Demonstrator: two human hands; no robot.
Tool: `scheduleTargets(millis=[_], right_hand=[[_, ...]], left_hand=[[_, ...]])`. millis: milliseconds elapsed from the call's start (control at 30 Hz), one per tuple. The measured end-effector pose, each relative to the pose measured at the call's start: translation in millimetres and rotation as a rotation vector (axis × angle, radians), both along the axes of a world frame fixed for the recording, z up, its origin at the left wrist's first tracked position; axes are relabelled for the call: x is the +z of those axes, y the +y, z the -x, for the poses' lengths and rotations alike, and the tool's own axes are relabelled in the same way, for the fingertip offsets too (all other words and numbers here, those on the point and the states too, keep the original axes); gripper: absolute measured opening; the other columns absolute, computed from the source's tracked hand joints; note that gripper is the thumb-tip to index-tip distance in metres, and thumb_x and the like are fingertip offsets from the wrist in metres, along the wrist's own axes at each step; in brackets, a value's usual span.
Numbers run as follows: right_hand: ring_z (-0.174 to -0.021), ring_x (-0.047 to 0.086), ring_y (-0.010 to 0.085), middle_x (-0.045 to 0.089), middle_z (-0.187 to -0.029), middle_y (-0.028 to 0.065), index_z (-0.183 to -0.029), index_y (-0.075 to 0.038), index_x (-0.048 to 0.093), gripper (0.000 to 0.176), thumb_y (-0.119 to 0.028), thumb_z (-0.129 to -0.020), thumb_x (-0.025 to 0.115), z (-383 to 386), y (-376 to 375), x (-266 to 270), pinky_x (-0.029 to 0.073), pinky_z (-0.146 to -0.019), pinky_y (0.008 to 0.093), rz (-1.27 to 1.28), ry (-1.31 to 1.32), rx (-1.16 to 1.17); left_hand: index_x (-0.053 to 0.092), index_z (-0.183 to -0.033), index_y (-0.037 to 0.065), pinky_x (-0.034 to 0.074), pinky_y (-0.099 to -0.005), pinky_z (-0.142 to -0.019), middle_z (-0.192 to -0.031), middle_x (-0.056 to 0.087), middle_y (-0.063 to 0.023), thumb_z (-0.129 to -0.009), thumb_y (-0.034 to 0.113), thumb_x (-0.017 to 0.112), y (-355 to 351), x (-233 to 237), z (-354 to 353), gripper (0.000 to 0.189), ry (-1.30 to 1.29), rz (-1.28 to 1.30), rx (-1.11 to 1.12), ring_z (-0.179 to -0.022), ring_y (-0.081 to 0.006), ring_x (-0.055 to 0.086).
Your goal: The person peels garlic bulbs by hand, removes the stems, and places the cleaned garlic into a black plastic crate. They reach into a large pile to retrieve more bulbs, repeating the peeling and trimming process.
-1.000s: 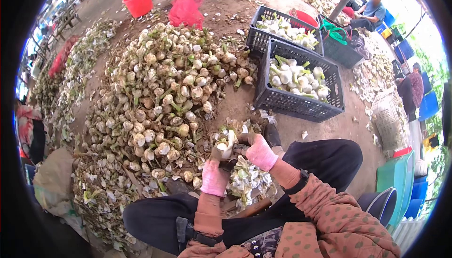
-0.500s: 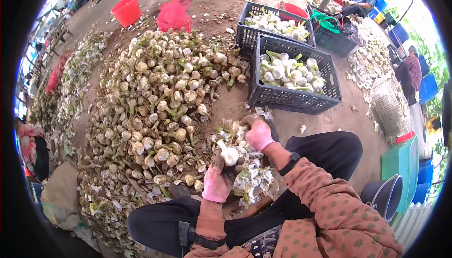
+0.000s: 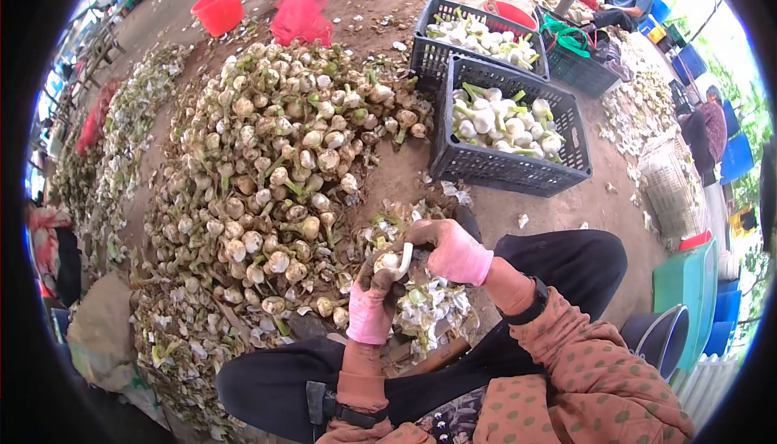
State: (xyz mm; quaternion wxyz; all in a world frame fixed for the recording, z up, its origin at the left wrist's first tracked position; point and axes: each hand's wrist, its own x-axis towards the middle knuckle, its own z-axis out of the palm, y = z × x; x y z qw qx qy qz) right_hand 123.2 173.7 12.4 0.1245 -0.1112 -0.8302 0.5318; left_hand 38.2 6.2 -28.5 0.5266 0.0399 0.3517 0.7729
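Note:
A white garlic bulb [image 3: 387,263] with a pale bent stem is gripped in my left hand [image 3: 371,308], in a pink-cuffed, dirt-stained glove. My right hand [image 3: 456,251], gloved the same way, is curled with its fingertips at the bulb's upper side, by the stem; what exactly they pinch is partly hidden. Below my hands lies a heap of loose white garlic skins [image 3: 433,308]. To the left spreads a large pile of unpeeled garlic [image 3: 259,169], roots and brown skins still on.
Two black crates of cleaned garlic, a nearer one [image 3: 518,170] and a farther one [image 3: 433,54], stand ahead right. A red bucket [image 3: 218,8] and red mesh bag [image 3: 301,19] lie beyond the pile. Dark buckets [image 3: 660,339] sit right. Other people sit far right.
My right hand has come back and down to the bulb in my left hand. The bulb has turned, so its stem now points up and right.

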Motion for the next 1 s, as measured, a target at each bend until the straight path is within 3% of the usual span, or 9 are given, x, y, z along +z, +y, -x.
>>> scheduleTargets(millis=[167,467,600,700,767,867,900,933,1000], right_hand=[[-0.089,0.059,0.0388,0.062,-0.092,0.021,-0.096,0.004,0.062,0.038,0.003,-0.06,0.053,0,-6,24,0.049,-0.078,0.0388,-0.351,-0.205,0.005],[-0.085,0.06,0.0391,0.062,-0.088,0.019,-0.093,0.002,0.061,0.036,-0.003,-0.057,0.058,-12,-7,22,0.049,-0.074,0.0415,-0.372,-0.2,-0.019],[-0.083,0.06,0.0384,0.061,-0.085,0.0178,-0.087,0.001,0.059,0.03,-0.004,-0.058,0.059,-17,-11,24,0.049,-0.071,0.0413,-0.413,-0.174,-0.06],[-0.081,0.062,0.0358,0.063,-0.083,0.0161,-0.087,-0.003,0.061,0.023,-0.011,-0.066,0.06,-15,-2,20,0.049,-0.072,0.0412,-0.357,-0.215,-0.02],[-0.082,0.062,0.0359,0.064,-0.084,0.016,-0.089,-0.005,0.06,0.021,-0.012,-0.07,0.058,-10,5,0,0.049,-0.072,0.0423,-0.323,-0.466,-0.04],[-0.088,0.061,0.0358,0.064,-0.091,0.0184,-0.089,-0.006,0.063,0.018,-0.011,-0.072,0.056,-14,11,-29,0.047,-0.08,0.0424,-0.294,-0.517,-0.192],[-0.091,0.06,0.0363,0.062,-0.098,0.0192,-0.093,-0.007,0.065,0.023,-0.005,-0.072,0.054,-16,9,-32,0.046,-0.085,0.0415,-0.265,-0.395,-0.197],[-0.091,0.06,0.0363,0.062,-0.098,0.0192,-0.093,-0.007,0.065,0.023,-0.005,-0.072,0.054,-18,7,-34,0.046,-0.085,0.0415,-0.264,-0.403,-0.187],[-0.093,0.06,0.0344,0.062,-0.101,0.0175,-0.097,-0.008,0.066,0.033,0.004,-0.07,0.051,-18,11,-26,0.047,-0.087,0.038,-0.329,-0.134,-0.191]], left_hand=[[0.049,-0.124,0.0,0.054,-0.0267,-0.074,-0.105,0.062,-0.0085,-0.086,0.034,0.067,3,3,-3,0.053,-0.037,0.012,0.016,-0.091,-0.0167,0.063],[0.051,-0.119,-0.002,0.053,-0.0314,-0.082,-0.108,0.061,-0.0112,-0.087,0.04,0.064,2,-7,-8,0.054,-0.024,-0.013,-0.031,-0.095,-0.0207,0.063],[0.053,-0.117,-0.001,0.049,-0.0265,-0.069,-0.098,0.062,-0.0077,-0.087,0.051,0.06,0,-6,-7,0.06,-0.041,0.026,-0.126,-0.082,-0.0169,0.06],[0.054,-0.116,0.001,0.044,-0.023,-0.058,-0.089,0.062,-0.005,-0.086,0.057,0.056,-1,-1,-5,0.064,-0.092,0.037,-0.235,-0.073,-0.0139,0.057],[0.054,-0.116,0.005,0.041,-0.0225,-0.051,-0.086,0.06,-0.0036,-0.085,0.061,0.055,-5,10,-6,0.065,-0.15,0.053,-0.32,-0.068,-0.012,0.055],[0.053,-0.118,0.006,0.04,-0.0223,-0.051,-0.087,0.06,-0.0032,-0.083,0.062,0.055,-5,11,-7,0.065,-0.184,-0.025,-0.301,-0.068,-0.012,0.055],[0.05,-0.118,0.009,0.041,-0.0208,-0.05,-0.089,0.061,-0.0061,-0.082,0.067,0.051,-6,10,-11,0.068,-0.114,0.002,-0.229,-0.071,-0.0153,0.058],[0.05,-0.12,0.009,0.045,-0.0236,-0.054,-0.093,0.061,-0.006,-0.081,0.06,0.059,-9,9,-9,0.064,-0.063,0.084,-0.214,-0.078,-0.0161,0.059],[0.05,-0.122,0.006,0.049,-0.0237,-0.063,-0.103,0.062,-0.0051,-0.081,0.044,0.071,-7,10,-8,0.06,-0.042,0.001,-0.144,-0.084,-0.0149,0.062]])
